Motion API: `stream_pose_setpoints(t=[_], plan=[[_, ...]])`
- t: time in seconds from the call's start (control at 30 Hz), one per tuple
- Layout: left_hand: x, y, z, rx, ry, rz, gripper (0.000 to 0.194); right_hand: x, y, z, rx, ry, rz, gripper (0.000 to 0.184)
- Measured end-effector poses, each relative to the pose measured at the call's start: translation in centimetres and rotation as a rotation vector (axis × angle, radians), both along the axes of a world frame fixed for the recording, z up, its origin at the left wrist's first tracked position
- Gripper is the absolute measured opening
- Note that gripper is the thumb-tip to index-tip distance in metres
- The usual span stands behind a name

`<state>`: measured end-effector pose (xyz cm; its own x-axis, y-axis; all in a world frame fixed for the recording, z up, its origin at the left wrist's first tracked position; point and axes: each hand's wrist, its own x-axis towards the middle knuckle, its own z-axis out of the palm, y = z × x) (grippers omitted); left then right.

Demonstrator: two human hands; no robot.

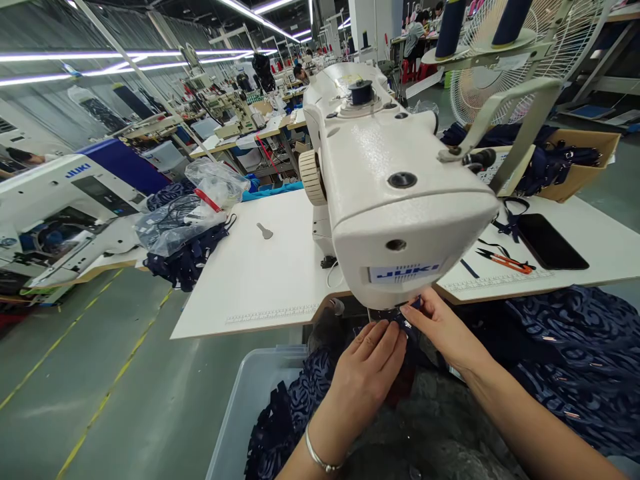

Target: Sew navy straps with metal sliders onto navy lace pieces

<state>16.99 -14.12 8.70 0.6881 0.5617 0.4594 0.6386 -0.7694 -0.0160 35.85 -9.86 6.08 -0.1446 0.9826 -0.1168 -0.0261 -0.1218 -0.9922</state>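
Observation:
A white sewing machine (370, 167) fills the middle of the view, its head hanging over both my hands. Under it, my left hand (367, 367) has its fingers pressed together on a small piece of navy fabric (407, 324). My right hand (445, 327) pinches the same piece between thumb and fingers, just right of the left fingertips. The machine head partly hides the needle area. Below on the left, patterned navy garments (310, 387) lie in a clear plastic bin (235, 407). More patterned navy fabric (575, 353) is heaped by my right forearm.
On the white tabletop (270, 280) lie a flat grey metal piece (265, 231), orange thread snips (507, 261) and a black phone (553, 241). A cardboard box (580, 160) with navy straps stands behind right. Bagged navy pieces (185, 220) sit at left, near another machine (75, 207).

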Motion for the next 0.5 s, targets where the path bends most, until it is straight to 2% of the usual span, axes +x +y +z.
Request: stream_pose_setpoints(t=[0.33,0.5], plan=[[0.0,0.35,0.64,-0.087,0.002,-0.003,0.032,-0.07,0.04,0.0,0.011,0.041,0.008,0.03],[-0.36,0.52,0.69,-0.035,0.008,-0.092,0.03,-0.41,-0.25,-0.3,0.036,0.05,-0.06,0.026]])
